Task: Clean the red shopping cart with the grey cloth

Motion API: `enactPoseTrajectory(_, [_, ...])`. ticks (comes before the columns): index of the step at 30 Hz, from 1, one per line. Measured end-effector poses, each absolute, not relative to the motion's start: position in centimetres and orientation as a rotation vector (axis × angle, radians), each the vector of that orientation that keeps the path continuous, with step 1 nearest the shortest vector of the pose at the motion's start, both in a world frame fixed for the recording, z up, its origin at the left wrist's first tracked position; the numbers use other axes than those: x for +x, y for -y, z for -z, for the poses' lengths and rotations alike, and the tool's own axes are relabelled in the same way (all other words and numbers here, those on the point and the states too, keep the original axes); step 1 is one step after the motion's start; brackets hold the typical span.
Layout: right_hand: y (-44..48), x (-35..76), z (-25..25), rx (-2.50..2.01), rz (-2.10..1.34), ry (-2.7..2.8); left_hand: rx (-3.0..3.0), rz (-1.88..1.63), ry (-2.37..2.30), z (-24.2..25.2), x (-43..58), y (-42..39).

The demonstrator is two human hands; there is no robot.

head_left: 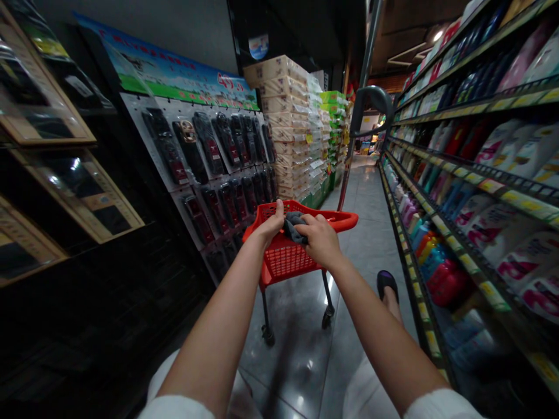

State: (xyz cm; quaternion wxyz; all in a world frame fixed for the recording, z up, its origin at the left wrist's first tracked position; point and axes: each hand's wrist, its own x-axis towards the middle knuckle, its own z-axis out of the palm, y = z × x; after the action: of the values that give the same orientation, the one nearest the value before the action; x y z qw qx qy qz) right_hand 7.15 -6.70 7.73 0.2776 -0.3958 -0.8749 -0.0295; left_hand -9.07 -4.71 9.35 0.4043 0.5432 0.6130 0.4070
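A red plastic basket cart (pixel 288 256) on wheels stands in the aisle just ahead of me. Both my arms reach out over it. My left hand (pixel 273 224) and my right hand (pixel 321 238) are closed on a dark grey cloth (pixel 293 227), holding it bunched between them above the cart's near rim. The inside of the basket is mostly hidden by my hands. The cart's tall curved handle (pixel 369 105) rises on a pole at its far right side.
A wall rack of dark packaged items (pixel 218 169) lines the left, with stacked cartons (pixel 283 122) beyond. Shelves of bottles and pouches (pixel 471 192) run along the right. My foot in a dark slipper (pixel 387 285) rests on the glossy tiled floor (pixel 301 349).
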Motion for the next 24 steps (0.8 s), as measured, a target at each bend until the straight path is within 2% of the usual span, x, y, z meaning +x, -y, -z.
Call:
enactPoseTrajectory(13, [6.6,6.8,0.8,-1.059,0.079,1.989,1.351,-0.989,-1.548,-9.0,-9.5,4.9])
enactPoseTrajectory(24, [1.9,13.3,1.7,-0.978,0.022,1.717,1.484,-1.014,-1.631,-9.1,-9.3,5.3])
